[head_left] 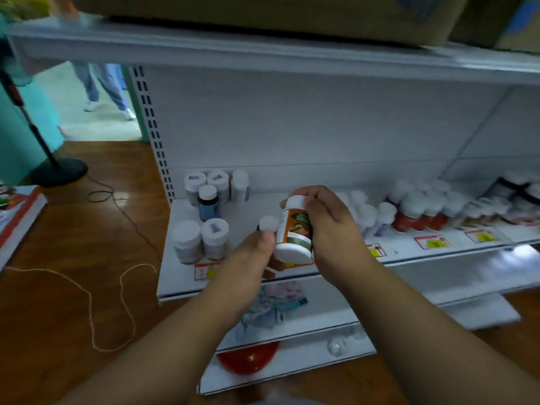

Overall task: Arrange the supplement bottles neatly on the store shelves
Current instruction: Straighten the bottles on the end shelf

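Bottle (294, 229) between 2 hands (330, 226)

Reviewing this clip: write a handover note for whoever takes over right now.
Right hand grips the orange-label bottle, tilted above the shelf.
Left hand touches its base; a second dark bottle seems held there, grip unclear.
Done: groups stand at the left and right.
Left: set the held bottles into the middle gap, straighten rows.

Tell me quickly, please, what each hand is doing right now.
Left hand: touches the base of the orange-labelled bottle; its grip cannot be told.
Right hand: fingers curled round the same bottle, holding it.
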`<action>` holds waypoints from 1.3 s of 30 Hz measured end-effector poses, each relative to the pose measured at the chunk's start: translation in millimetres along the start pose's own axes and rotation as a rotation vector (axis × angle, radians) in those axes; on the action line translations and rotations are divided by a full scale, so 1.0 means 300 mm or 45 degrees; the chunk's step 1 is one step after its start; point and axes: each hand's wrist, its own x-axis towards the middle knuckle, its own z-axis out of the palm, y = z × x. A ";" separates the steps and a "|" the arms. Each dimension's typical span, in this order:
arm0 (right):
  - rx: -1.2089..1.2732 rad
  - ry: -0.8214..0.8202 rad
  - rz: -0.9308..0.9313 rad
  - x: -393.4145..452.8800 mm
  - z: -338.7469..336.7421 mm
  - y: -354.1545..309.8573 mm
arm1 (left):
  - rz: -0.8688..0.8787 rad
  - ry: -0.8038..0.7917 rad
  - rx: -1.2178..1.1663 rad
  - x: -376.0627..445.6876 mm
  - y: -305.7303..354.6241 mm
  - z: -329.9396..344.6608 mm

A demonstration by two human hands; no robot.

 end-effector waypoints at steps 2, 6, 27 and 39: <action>0.022 0.056 0.018 -0.029 -0.068 -0.016 | 0.048 -0.073 0.010 -0.022 0.000 0.051; -0.093 0.103 -0.121 -0.070 -0.225 -0.016 | 0.136 -0.189 0.055 -0.037 0.030 0.176; -0.580 0.248 -0.187 -0.099 -1.614 0.005 | 0.298 -0.528 0.223 0.154 0.004 1.550; -0.448 0.312 -0.223 0.392 -1.887 -0.032 | 0.581 -0.043 0.547 0.552 0.028 1.759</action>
